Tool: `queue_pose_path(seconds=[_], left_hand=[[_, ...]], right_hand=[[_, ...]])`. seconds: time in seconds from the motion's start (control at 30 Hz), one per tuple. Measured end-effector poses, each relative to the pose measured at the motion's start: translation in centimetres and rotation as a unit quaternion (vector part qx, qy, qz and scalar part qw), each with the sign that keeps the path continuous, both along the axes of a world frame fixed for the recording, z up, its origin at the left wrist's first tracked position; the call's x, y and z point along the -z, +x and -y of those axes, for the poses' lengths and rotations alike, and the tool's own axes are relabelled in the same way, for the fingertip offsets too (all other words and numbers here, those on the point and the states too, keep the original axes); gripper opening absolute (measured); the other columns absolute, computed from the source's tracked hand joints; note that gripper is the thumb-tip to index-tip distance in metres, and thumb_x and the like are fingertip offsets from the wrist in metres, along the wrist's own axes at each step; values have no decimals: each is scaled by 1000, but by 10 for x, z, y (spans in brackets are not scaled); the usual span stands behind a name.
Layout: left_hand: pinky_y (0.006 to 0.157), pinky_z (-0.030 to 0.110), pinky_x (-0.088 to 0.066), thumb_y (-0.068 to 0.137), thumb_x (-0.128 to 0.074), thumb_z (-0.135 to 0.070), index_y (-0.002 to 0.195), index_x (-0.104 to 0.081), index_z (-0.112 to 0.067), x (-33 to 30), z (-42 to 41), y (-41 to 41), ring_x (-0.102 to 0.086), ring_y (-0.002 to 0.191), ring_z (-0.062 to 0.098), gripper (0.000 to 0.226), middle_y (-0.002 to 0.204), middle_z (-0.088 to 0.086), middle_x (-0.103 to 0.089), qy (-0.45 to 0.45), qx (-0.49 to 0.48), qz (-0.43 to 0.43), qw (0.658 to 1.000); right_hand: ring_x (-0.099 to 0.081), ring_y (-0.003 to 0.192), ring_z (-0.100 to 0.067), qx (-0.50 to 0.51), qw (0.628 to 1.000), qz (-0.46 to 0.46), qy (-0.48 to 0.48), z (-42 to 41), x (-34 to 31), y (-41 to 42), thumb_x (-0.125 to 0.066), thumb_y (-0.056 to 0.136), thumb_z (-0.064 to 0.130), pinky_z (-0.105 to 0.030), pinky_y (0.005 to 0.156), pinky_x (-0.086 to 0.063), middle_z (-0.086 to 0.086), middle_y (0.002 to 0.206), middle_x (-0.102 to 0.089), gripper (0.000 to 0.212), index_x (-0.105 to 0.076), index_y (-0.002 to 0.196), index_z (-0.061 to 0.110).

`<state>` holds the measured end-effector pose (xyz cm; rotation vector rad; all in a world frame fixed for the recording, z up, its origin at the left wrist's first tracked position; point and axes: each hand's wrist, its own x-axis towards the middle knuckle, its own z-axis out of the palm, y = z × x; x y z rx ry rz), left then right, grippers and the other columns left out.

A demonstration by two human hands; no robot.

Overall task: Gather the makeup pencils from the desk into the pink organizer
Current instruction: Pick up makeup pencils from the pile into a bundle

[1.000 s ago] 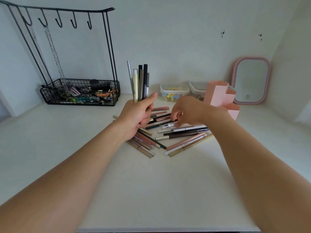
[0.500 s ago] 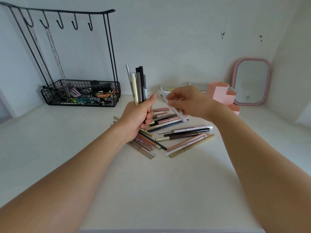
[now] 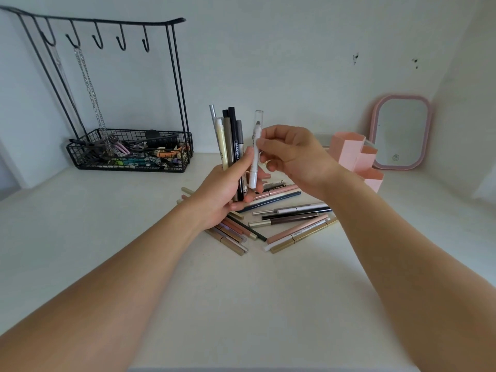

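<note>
R hand (image 3: 295, 159) pinching white pencil (image 3: 255, 154)

This is a dressing corner in a home: a white desk (image 3: 241, 304) set into a plain white-walled nook. At its back left corner stands a black wire rack (image 3: 128, 149) with hooks, chains hanging from them and hair clips in its basket. At the back right a pink-framed mirror (image 3: 401, 131) leans on the wall beside a pink organizer (image 3: 354, 157). Makeup pencils (image 3: 290, 218) lie heaped mid-desk.
</note>
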<state>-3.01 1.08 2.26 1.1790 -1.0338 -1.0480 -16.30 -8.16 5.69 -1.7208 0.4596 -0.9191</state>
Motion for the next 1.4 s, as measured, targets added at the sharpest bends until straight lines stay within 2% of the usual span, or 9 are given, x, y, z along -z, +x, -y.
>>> queue_pose_path(seconds=[0.2,0.37,0.47,0.6,0.73,0.87,1.03,1.17,1.4], left_hand=[[43,22,-43,94,-57,-57,89,-66,-17,0,0,-2,-68,61,17,41,67,3,-69,27,-1,11,1000],[38,18,-31,81,-66,-56,82,-59,-18,1,2,3,-49,51,13,39,57,-2,-50,17,31,-16,999],[38,17,-26,75,-72,-52,71,-66,-22,1,3,3,-41,48,10,30,55,-3,-44,13,20,6,1000],[36,18,-20,83,-74,-46,62,-56,-23,3,5,4,-36,43,9,37,51,-4,-40,4,-22,13,1000],[35,18,-21,89,-71,-44,45,-60,-26,2,6,9,-36,41,10,49,50,-3,-40,-2,-37,6,999],[35,18,-21,91,-70,-43,49,-59,-25,3,7,8,-37,42,10,47,51,-3,-41,6,-41,0,999],[37,19,-25,92,-69,-44,67,-50,-21,4,8,9,-46,44,12,39,53,-2,-46,19,-44,6,999],[34,17,-21,92,-69,-43,71,-48,-21,5,9,11,-37,43,10,37,52,-3,-41,18,-58,-3,998],[33,17,-21,92,-69,-43,73,-47,-19,5,10,14,-36,44,10,38,54,-3,-40,11,-71,-13,997]], right_hand=[[-58,72,-9,26,997,-74,-1,-1,4,-2,-70,89,13,-23,65,-45,-1,79,-66,9,-74,97,11],[-52,73,-13,4,996,-84,14,-3,10,-1,-69,89,16,-25,64,-42,0,74,-64,4,-73,91,16],[-53,73,-13,12,998,-67,8,-4,11,0,-70,90,15,-21,59,-44,-1,78,-65,4,-74,90,17],[-57,70,-7,57,995,-78,-34,2,7,-1,-68,92,14,-17,58,-46,3,85,-70,10,-75,99,16],[-55,60,11,182,905,-265,-277,20,6,-15,-76,84,15,0,56,-38,4,94,-72,13,-75,96,16],[-56,71,3,149,846,-395,-325,29,11,-25,-79,77,9,-2,56,-34,4,94,-69,18,-71,87,21],[-62,88,-11,126,827,-428,-343,29,17,-22,-79,80,13,-16,69,-39,6,91,-69,10,-74,87,20],[-64,90,-16,113,817,-437,-357,29,23,-21,-78,81,12,-24,79,-43,5,88,-65,8,-77,86,19],[-59,82,-12,95,821,-447,-342,33,26,-20,-76,84,10,-7,59,-34,0,95,-71,14,-78,96,15]])
